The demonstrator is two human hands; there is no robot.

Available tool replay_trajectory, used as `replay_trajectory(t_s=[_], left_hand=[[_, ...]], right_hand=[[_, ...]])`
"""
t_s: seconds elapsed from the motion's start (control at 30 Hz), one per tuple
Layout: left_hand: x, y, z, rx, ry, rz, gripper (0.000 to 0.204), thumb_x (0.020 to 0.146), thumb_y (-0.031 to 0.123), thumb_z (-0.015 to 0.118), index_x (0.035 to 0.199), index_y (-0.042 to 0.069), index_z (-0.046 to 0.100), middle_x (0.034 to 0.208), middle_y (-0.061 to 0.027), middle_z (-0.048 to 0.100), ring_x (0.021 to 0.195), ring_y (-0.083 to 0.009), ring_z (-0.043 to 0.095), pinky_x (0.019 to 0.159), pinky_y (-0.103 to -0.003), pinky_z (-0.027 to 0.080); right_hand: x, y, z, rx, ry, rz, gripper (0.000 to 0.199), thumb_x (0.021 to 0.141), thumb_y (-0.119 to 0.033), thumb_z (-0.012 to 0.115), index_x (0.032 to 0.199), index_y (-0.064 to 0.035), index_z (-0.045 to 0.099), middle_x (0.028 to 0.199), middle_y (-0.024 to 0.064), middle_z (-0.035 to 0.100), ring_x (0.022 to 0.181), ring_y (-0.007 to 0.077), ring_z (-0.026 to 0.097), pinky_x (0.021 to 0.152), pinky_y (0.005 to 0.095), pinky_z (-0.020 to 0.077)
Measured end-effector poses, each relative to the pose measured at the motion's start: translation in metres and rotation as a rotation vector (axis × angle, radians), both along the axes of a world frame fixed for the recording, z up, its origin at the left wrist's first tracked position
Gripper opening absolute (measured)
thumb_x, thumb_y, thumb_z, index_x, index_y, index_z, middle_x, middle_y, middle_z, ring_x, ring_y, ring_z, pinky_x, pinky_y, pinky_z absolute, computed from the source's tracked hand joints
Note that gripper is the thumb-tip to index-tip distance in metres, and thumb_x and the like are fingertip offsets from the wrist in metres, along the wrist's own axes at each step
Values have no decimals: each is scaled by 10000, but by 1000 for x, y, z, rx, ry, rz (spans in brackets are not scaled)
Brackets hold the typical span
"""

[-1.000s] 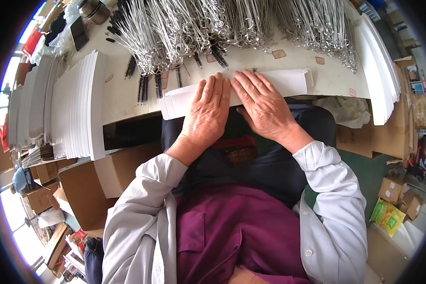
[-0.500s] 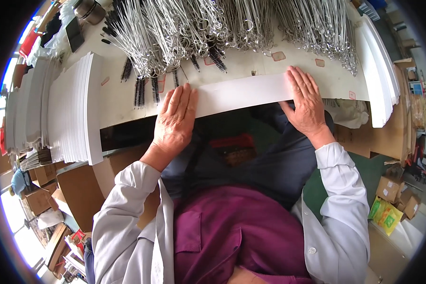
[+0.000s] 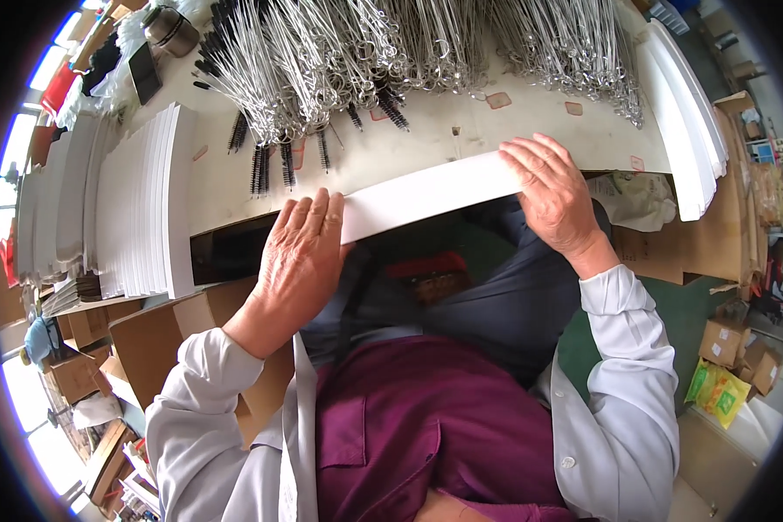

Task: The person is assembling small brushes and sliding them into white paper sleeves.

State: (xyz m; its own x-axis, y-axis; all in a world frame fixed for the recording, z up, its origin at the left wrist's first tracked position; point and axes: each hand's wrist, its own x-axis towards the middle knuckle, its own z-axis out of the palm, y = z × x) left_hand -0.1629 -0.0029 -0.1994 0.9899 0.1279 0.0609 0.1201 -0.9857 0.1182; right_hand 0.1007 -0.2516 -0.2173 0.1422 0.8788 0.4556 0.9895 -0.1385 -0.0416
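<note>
A long, narrow white cardboard piece (image 3: 431,191), perhaps a slim carton, spans the gap between my hands at the table's front edge. My left hand (image 3: 300,248) closes on its left end, with the fingers laid over the top. Gripping the other end is my right hand (image 3: 552,191), its fingers bent over the far edge and its thumb out of sight. The piece slants, its right end farther from me than its left. Beyond it, several black-bristled brushes (image 3: 261,170) with wire handles lie on the pale tabletop (image 3: 435,126).
Bundles of looped wire handles (image 3: 322,61) fill the table's back. White cardboard pieces stand in a stack (image 3: 139,204) at left and another stack (image 3: 692,122) at right. A metal flask (image 3: 170,31) and a dark phone-like slab (image 3: 144,74) sit far left. Cardboard boxes (image 3: 161,348) flank the table.
The white piece has come toward me and tilted, its left end dropping nearer my body. My left hand moved left and closer; my right hand shifted slightly left and its fingers bent.
</note>
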Motion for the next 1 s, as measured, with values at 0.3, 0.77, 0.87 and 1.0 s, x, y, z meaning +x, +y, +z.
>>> replay_trajectory(t_s=[0.3,0.77,0.87,1.0], left_hand=[[39,-14,10,-567,92,-45,720,819,225,823,1402,-34,490,1196,-268,659,1104,-438,654,942,-471,533],[4,-35,-31,-557,49,247,610,777,249,872,1236,9,549,1021,-219,702,937,-406,717,795,-461,583],[0,-42,-37,-567,-15,248,638,774,243,881,1259,12,539,1026,-226,705,946,-415,716,796,-465,587],[-1,-51,-46,-617,4,282,724,771,249,888,1329,24,486,1062,-244,702,965,-437,713,810,-479,591]], right_hand=[[-70,59,-8,103,100,287,354,898,-163,619,1192,20,695,1240,144,684,1199,309,640,1140,493,454],[-123,40,-47,363,583,-75,441,875,-124,809,1256,39,659,956,134,709,796,290,687,687,384,568],[-134,45,-50,362,752,-42,438,891,-112,800,1273,41,650,884,150,722,749,310,705,685,374,578],[-141,43,-57,295,1472,-168,246,1004,-156,710,1136,52,704,845,124,751,759,152,724,679,301,576]])
